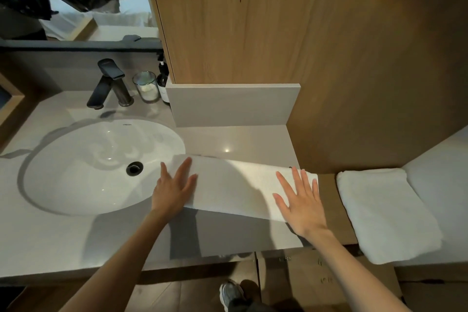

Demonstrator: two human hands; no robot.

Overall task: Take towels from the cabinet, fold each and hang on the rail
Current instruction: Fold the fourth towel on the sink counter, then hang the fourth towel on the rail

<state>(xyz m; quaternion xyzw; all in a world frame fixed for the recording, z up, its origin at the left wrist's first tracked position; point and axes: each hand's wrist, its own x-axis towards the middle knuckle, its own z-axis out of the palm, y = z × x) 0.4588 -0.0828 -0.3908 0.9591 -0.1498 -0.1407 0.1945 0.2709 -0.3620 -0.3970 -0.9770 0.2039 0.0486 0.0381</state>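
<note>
Two hands, both flat on one long white terry towel (233, 185) that's folded into a narrow strip across the right half of the smooth grey stone countertop (228, 139), nearer its front edge than its back. The left hand (174, 190) rests on the strip's left end, right beside the rim of the glossy white oval sink (88, 172), with fingers straight and spread, gripping nothing. The right hand (301, 200) does the same on the other end, at the countertop's right edge: palm down, fingers fanned, nothing grasped. Both forearms reach in from the front edge. The towel looks soft and nubby (the counter's shiny enough to catch a light spot). Just past the right edge lies a second folded white towel (387, 213), thicker and squarer. Along the back edge, behind the sink, stand a matte black faucet (109, 83), a clear glass tumbler (145, 86) and a dark pump bottle (163, 81), next to a wood-grain cabinet panel (253, 20).
</note>
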